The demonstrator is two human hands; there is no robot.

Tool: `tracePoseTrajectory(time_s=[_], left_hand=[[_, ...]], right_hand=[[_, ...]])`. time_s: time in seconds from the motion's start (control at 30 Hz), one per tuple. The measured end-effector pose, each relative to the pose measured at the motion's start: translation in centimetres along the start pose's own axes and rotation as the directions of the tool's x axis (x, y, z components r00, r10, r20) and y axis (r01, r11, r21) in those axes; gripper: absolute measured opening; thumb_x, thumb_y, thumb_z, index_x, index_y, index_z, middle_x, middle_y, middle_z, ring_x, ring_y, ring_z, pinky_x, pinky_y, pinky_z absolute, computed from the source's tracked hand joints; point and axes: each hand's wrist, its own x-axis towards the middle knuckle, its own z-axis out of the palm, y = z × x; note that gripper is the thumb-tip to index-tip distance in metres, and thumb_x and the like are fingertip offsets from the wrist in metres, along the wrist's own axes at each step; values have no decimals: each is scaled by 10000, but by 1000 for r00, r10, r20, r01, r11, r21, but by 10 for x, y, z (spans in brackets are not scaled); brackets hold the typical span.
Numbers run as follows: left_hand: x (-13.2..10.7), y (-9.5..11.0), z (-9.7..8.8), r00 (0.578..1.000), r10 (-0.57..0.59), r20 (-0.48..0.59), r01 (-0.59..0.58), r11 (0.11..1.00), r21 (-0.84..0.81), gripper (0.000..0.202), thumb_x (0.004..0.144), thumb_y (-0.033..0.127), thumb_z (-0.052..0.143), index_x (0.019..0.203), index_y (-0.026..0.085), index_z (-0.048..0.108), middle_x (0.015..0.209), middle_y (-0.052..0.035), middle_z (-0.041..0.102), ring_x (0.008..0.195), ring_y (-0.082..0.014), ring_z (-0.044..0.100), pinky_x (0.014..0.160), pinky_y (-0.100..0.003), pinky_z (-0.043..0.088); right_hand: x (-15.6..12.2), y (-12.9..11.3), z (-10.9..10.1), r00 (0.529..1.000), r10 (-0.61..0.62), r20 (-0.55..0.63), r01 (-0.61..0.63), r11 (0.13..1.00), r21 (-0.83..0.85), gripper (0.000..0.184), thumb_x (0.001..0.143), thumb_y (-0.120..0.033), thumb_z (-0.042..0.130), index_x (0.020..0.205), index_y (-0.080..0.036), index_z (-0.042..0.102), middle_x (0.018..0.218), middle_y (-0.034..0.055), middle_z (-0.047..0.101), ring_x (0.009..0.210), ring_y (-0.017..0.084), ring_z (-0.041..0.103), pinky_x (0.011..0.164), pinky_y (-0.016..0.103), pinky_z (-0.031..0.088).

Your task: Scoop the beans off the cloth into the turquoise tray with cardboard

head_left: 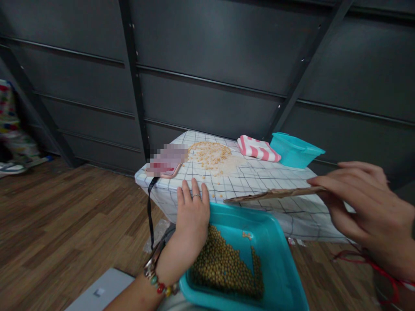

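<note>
While right fingers (330, 179) pinch cardboard (275, 194), a grey panel (112, 283) bears illegible marking (99, 292)

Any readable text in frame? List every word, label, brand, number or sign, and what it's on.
None readable.
Gray laptop: small mark, too small and blurred to make out.
Phone: screen pixelated, nothing legible.
Large teal tub and cardboard: no text seen on the visible parts.

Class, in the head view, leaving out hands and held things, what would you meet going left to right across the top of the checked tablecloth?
Phone → loose beans → striped towel → teal box.
</note>
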Motion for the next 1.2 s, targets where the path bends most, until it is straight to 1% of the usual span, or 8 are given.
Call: tracePoseTrajectory(time_s=[0.1,0.23,0.33,0.43,0.53,0.63,0.83,1.2], left_hand=[[0,0,0,1000,1,2,-1,1000,4,517,791,59,322,1307,47,347,1376,-266,304,1257,-380,298,995,-539,285],[0,0,-1,1000,-6,3,6,999,36,519,791,51,306,1309,61,351,1375,-256,308,1252,-381,301,991,-526,298],[0,0,-1,1000,-6,13,6,999,46,519,793,62,317,1312,63,346,1373,-255,311,1248,-389,299,989,-524,301],[0,0,-1,1000,3,9,-3,1000,29,517,793,70,334,1309,48,344,1371,-267,306,1248,-392,297,991,-532,293],[0,0,-1,1000,0,3,-1,999,33,517,794,67,328,1310,59,346,1373,-262,305,1250,-383,301,991,-534,294],[1,-1,-1,1000,3,17,-4,998,60,525,790,73,337,1315,69,340,1375,-255,307,1248,-392,295,988,-529,300],[0,-1,-1,1000,6,20,-7,999,47,537,783,80,365,1318,51,325,1378,-267,292,1253,-399,280,990,-537,293],[2,-2,0,999,8,31,-10,997,73,556,777,80,378,1328,57,306,1382,-263,283,1248,-424,258,991,-534,296]], right_hand=[[3,3,7,997,-71,-45,70,997,-13,615,750,-52,444,1279,-357,364,747,3,577,664,200,558,762,443,431],[5,5,10,995,-96,-33,93,993,-77,597,741,-32,427,1266,-310,374,721,17,577,653,204,550,745,451,425],[5,5,10,996,-85,-39,81,992,-99,575,743,-40,431,1244,-317,384,724,14,577,645,201,550,743,447,433],[5,3,10,999,-24,-35,20,994,-104,565,758,-45,418,1235,-344,376,728,5,565,654,198,550,764,449,434],[6,1,11,996,-55,-77,49,996,-80,525,754,-49,419,1199,-327,413,719,-1,560,636,187,544,751,437,439],[8,-1,13,995,-77,-63,73,995,-61,481,741,-28,423,1144,-289,448,720,8,568,645,183,549,756,434,437],[6,2,10,986,-130,-103,128,991,-26,293,729,-7,477,957,-184,523,699,41,572,638,173,541,741,436,430],[0,1,1,992,-104,-72,107,993,49,289,730,4,472,950,-176,525,728,44,558,685,163,538,799,440,406]])
